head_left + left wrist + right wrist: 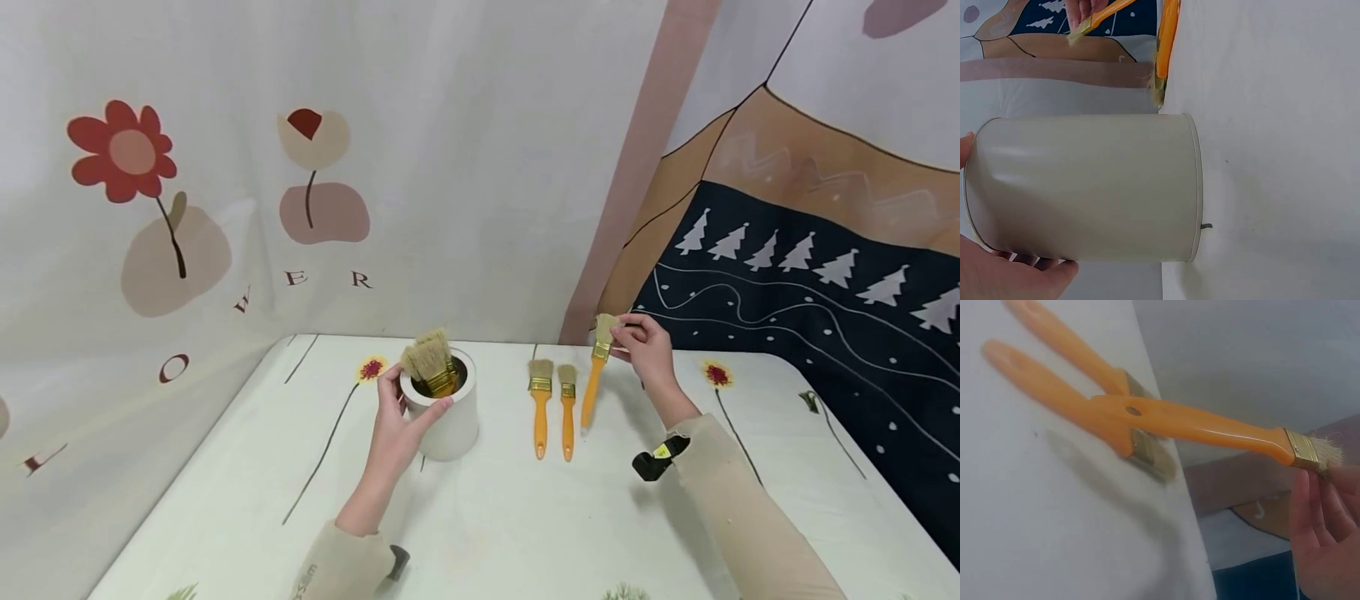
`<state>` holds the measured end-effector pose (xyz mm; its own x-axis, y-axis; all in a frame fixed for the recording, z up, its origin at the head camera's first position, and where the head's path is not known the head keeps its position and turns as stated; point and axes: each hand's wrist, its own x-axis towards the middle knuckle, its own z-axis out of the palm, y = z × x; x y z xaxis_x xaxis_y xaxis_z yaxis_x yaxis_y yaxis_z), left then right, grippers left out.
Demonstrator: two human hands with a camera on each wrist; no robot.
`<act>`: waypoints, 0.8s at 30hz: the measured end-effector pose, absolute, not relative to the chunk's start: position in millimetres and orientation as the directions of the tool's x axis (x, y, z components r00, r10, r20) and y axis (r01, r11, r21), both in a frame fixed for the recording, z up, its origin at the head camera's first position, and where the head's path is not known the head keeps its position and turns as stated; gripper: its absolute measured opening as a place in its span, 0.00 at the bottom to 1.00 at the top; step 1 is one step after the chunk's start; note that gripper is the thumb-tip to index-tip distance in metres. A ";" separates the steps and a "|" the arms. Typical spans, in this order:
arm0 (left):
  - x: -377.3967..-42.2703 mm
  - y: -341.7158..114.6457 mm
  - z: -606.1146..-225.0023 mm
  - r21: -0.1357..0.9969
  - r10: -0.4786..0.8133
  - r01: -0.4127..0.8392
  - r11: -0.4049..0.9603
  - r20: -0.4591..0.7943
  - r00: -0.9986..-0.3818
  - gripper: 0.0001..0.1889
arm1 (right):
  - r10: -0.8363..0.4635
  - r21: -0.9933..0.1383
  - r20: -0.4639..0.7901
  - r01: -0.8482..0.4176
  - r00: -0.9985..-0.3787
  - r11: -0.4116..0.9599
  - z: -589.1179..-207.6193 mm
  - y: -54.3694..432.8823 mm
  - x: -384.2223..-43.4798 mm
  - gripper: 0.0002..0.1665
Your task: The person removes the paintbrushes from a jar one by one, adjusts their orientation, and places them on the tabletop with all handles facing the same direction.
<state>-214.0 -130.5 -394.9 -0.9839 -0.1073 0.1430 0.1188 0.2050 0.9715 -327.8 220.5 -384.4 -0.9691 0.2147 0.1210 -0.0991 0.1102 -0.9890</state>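
Nearest us, we see the left hand [401,433] curling its fingers round the upper end of a smooth, off-white cylindrical canister [450,429], upright on the table [480,525] with its round mouth facing up; from it poke the coarse, straw-coloured heads of bunched paintbrushes [429,360]. To its right, a wide flat paintbrush [540,408] and a narrow flat paintbrush [567,412] lie side by side, glossy orange handles towards us, bristles pointing away. Just right of them, the right hand [651,354] pinches a raised paintbrush [592,387] by its bristle end; its long axis slants down and slightly left, handle tip lowest. From that hand, the canister's mouth lies well to the left, across the two resting brushes, with the left hand beside it. Behind everything, we find soft white cloth [465,167] hanging in shallow folds, and to the right a dark panel [750,300] printed with pale, jagged fir trees.
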 end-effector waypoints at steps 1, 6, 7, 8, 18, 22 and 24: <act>-214.2 -130.3 -395.0 0.971 -0.108 0.120 0.206 0.145 -0.984 0.46 | 0.214 -0.989 0.115 -0.092 -0.970 0.113 -386.2 221.3 -327.8 0.18; -213.8 -129.9 -394.2 0.969 -0.106 0.130 0.211 0.155 -0.982 0.45 | 0.198 -0.993 0.075 -0.054 -0.977 0.108 -394.8 224.8 -329.3 0.20; -213.9 -129.9 -394.3 0.969 -0.106 0.131 0.211 0.156 -0.982 0.45 | 0.198 -0.993 0.066 -0.045 -0.978 0.109 -396.3 224.9 -329.4 0.20; -213.8 -130.0 -394.1 0.968 -0.106 0.132 0.211 0.157 -0.982 0.45 | 0.193 -0.994 0.059 -0.040 -0.979 0.103 -397.9 224.9 -329.7 0.20; -214.4 -130.0 -394.6 0.971 -0.113 0.134 0.196 0.158 -0.981 0.45 | 0.171 -0.988 -0.033 0.058 -0.985 0.145 -419.5 224.8 -332.9 0.20; -214.6 -129.9 -395.2 0.973 -0.113 0.131 0.190 0.154 -0.982 0.46 | 0.162 -0.987 -0.023 0.048 -0.987 0.155 -428.2 225.6 -332.0 0.17; -214.4 -130.1 -395.8 0.973 -0.113 0.128 0.192 0.151 -0.982 0.46 | 0.145 -0.992 -0.001 0.020 -0.989 0.127 -433.0 226.0 -331.1 0.13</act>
